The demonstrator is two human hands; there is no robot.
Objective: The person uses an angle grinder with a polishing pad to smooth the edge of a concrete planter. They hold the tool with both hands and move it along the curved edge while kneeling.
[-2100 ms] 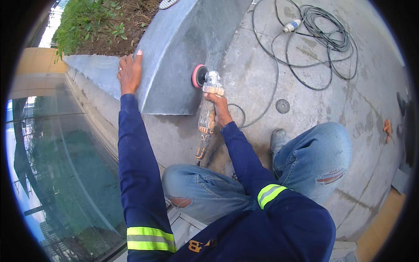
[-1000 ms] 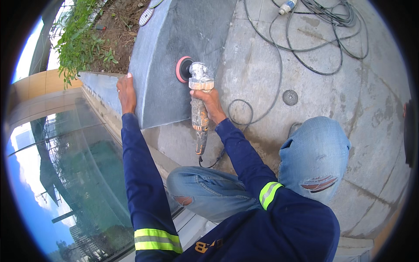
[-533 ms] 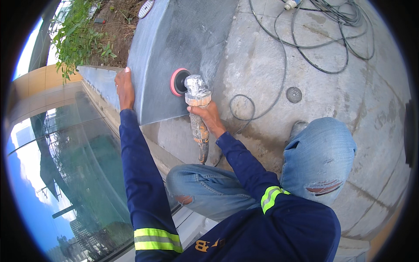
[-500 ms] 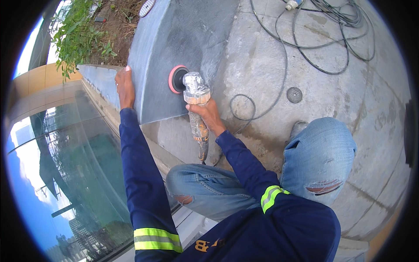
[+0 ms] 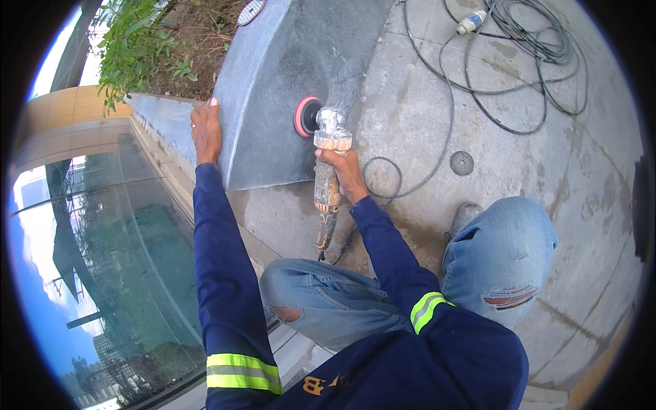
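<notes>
While the person crouches on the concrete floor [image 5: 547,137], the right hand [image 5: 342,171] has its grip wrapped tight round the body of one angle grinder [image 5: 326,184], a dusty tool with an orange handle end. That hand sits high on the body, just behind the head, likely so the red polishing pad [image 5: 305,117] can be pushed flat against the slanted grey stone slab [image 5: 287,75]. The pad touches the slab's face near its middle. The left hand [image 5: 206,131] lies on the slab's left edge, fingers spread flat and pinching nothing; it seems to brace the body and steady the stone against the tool's push. The grinder's cord runs down past the knees, and one loose coil of dark cable [image 5: 526,61] with a pale plug [image 5: 471,22] lies well apart at the upper right, kept out of the working area. Counted: one grinder, one pad, one slab, one cable coil, one round floor drain cover [image 5: 462,162]. Green plants [image 5: 137,48] grow in soil beyond the slab, and a glass barrier [image 5: 102,273] drops away at the left.
</notes>
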